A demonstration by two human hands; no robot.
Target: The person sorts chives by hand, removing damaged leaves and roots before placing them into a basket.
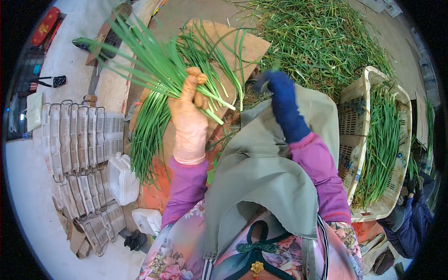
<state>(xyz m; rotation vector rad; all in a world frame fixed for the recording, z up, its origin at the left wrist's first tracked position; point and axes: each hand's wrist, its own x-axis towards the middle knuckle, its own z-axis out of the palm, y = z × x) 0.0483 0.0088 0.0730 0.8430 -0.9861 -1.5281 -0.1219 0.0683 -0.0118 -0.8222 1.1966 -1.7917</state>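
Note:
My left hand (190, 108), in a tan rubber glove, grips a bunch of garlic chives (157, 66). Their pale stem ends point down to the right, and the leaves fan out to the upper left. Under that hand, more loose chives (227, 75) lie on a wooden board (250, 43). A thick heap of chives (148, 136) hangs over the board's near left side. My right hand (280, 89), in a dark blue glove, is raised above the grey-green apron (266, 178) on my lap. Motion blurs its fingers, so whether they hold anything is unclear.
Loose leaves form a large pile (315, 38) on the floor ahead. At right stands a white plastic crate (371, 215) containing chives; beyond it another person (407, 224) is partly visible. Stacked crates (84, 136) and a white plastic jug (122, 178) are at left.

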